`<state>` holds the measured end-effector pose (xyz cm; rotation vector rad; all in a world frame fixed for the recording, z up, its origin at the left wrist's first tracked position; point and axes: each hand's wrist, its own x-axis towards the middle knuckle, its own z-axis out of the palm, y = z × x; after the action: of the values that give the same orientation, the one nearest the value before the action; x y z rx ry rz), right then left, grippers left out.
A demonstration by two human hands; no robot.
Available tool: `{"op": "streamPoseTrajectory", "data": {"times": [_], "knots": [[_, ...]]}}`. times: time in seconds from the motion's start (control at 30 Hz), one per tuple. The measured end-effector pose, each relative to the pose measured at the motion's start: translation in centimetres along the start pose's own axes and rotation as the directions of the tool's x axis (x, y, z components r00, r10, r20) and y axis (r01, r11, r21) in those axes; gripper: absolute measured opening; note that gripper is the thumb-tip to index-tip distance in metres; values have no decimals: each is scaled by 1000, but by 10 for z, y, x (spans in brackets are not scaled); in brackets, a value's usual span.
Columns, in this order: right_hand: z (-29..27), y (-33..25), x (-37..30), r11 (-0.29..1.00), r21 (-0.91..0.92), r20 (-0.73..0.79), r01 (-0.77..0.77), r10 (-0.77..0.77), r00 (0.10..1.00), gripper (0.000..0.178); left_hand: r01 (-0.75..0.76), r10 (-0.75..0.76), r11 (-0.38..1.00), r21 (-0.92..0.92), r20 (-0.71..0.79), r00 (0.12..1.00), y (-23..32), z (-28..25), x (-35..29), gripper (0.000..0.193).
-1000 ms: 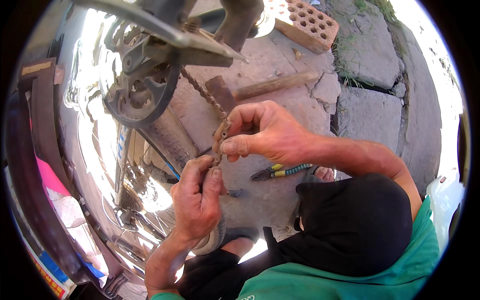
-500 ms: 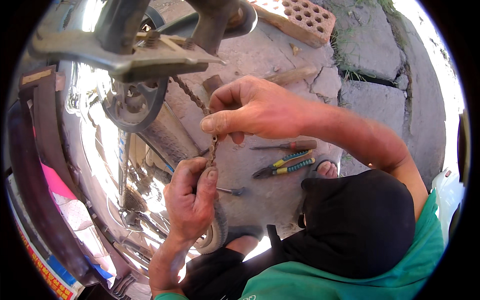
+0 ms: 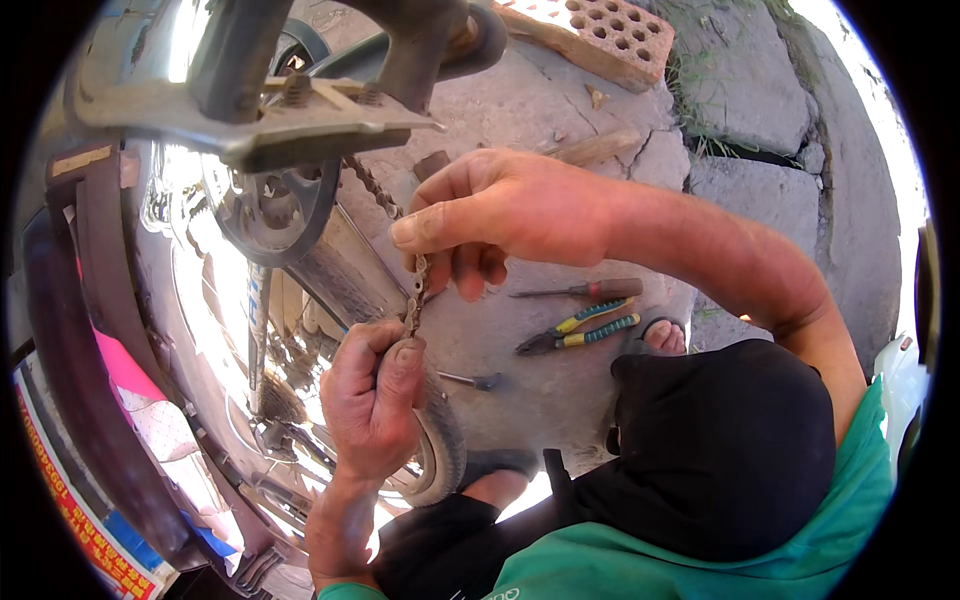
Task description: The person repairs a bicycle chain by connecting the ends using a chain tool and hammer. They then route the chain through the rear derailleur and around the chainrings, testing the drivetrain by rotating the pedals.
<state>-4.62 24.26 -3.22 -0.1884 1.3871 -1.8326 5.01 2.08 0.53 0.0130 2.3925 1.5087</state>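
A dirty bicycle chain (image 3: 416,303) hangs between my two hands, its far end running up to the chainring (image 3: 322,205) of the bicycle. My left hand (image 3: 375,405) is closed, thumb against forefinger, pinching the chain's lower part. Just above it my right hand (image 3: 500,215) grips the chain between thumb and fingers, the other fingers curled below. A short stretch of links shows between the hands; the links inside each grip are hidden. On the ground to the right lie pliers (image 3: 580,330) with yellow and blue-green handles and a screwdriver (image 3: 590,289) with a brownish handle.
A bicycle pedal (image 3: 300,125) looms close at the upper left. The bicycle's tyre (image 3: 447,455) stands beside my left wrist. A thin metal rod with a dark end (image 3: 485,381) reaches right of the left hand. Far off lie a perforated brick (image 3: 610,40) and a wooden piece (image 3: 595,149).
My right hand has shifted slightly left along with the chain, its curled fingers lower and looser. My left hand has moved slightly left and down and still pinches the chain.
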Motion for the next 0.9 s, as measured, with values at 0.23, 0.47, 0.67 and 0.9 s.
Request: {"op": "streamPoseTrajectory", "data": {"times": [0.23, 0.47, 0.67, 0.9], "knots": [[1, -3, -1, 991, -134, -21, -25, 22, 1000, 43, 6, -6, 999, -39, -5, 1000, 0, 2, 0, 24], [4, -4, -4, 991, -129, 11, 25, -24, 1000, 46, -36, 36, 999, 4, -69, 997, -6, 8, -6, 20], [-1, 6, 3, 993, -118, 11, -14, 15, 1000, 44, -30, 35, 995, 92, -53, 998, -20, 9, -1, 16], [-52, 76, 14, 727, -687, -291, -17, -253, 922, 34, -23, 25, 998, 55, -31, 999, -22, 12, 3, 19]]}}
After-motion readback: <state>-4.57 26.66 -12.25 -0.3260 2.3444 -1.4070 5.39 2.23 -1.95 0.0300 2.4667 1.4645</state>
